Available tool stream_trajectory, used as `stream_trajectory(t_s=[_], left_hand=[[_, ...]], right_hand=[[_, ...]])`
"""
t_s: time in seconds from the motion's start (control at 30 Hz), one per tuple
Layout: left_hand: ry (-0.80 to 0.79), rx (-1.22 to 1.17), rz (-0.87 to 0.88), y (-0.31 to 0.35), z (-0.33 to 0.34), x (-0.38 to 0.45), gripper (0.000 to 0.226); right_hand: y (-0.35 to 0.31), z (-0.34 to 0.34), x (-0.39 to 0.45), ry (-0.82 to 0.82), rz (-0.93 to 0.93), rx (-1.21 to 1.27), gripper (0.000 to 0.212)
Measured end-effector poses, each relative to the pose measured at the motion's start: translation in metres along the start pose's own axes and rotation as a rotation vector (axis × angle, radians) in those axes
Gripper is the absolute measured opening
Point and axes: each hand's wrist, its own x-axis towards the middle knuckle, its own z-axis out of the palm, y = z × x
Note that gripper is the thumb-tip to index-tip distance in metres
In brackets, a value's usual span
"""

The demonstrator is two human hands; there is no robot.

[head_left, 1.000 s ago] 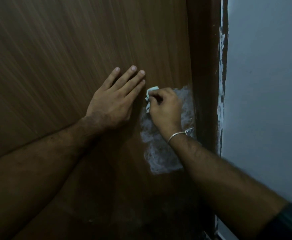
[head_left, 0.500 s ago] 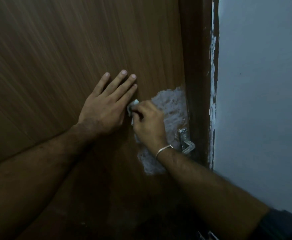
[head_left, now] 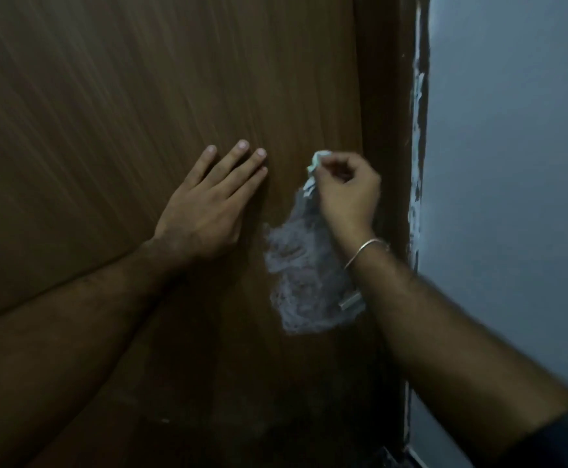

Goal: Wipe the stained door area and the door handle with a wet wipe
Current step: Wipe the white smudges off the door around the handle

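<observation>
Right hand (head_left: 346, 194) is curled around a scrunched-up wet wipe (head_left: 313, 173), pinching it w/ fingers + thumb and pressing it on the door (head_left: 140, 113) at the top of the stained area (head_left: 302, 275). That's close to the door's right edge, just beside the dark frame (head_left: 383, 96). The stain is a whitish smeary patch running down from the wipe toward the person's right wrist, which has a thin metal bracelet (head_left: 365, 253) on it. A bit of the door handle (head_left: 350, 303) pokes out at the patch's lower right; the rest is hidden behind the forearm, so can't say much abt it. Left hand (head_left: 208, 211) is flat on the door, fingers straight and spread a little, holding nothing, left of the stain and not touching it. Grey wall (head_left: 512, 163) on the far right past the frame. Pretty dim lighting overall.
</observation>
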Motion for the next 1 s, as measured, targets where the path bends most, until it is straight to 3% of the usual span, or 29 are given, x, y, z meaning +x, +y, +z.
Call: stream_trajectory(t_s=[0.07,0.17,0.3,0.43,0.63,0.83,1.0], left_hand=[[0.005,0.001,0.001,0.001,0.001,0.0,0.064],[0.042,0.001,-0.011,0.002,0.004,-0.001,0.061],[0.079,-0.019,-0.006,0.005,0.008,-0.006,0.057],[0.034,-0.052,0.004,0.003,0.005,-0.009,0.064],[0.054,-0.087,0.003,0.003,0.004,-0.009,0.058],[0.041,-0.107,-0.011,0.003,0.002,-0.01,0.06],[0.082,-0.075,-0.002,0.005,0.004,-0.009,0.057]], right_hand=[[-0.006,0.004,0.001,-0.032,-0.075,-0.022,0.016],[-0.003,0.023,-0.021,-0.218,-0.286,-0.184,0.013],[0.034,0.035,-0.069,-0.277,-0.529,-0.378,0.022],[0.069,0.026,-0.123,-0.417,-0.509,-0.464,0.029],[0.047,0.052,-0.095,-0.229,-0.503,-0.359,0.021],[0.075,0.022,-0.138,-0.459,-0.492,-0.477,0.022],[0.044,0.043,-0.086,-0.251,-0.419,-0.376,0.017]])
